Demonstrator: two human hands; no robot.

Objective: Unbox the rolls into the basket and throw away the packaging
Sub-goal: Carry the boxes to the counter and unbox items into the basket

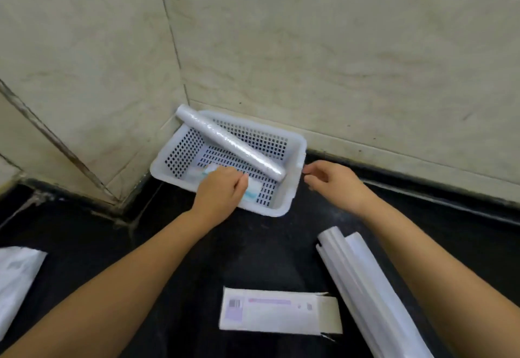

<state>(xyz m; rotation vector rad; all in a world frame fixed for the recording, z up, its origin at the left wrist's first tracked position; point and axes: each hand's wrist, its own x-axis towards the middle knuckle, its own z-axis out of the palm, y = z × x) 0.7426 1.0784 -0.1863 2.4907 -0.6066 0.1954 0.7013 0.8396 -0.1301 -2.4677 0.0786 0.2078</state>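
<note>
One roll (pixel 229 144) across basket (pixel 292 189)

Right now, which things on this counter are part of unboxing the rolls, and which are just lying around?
Part of the job: white basket, roll lying across it, packet under the left hand, opened box, long white roll.

Lying about: white bag at the left edge.
</note>
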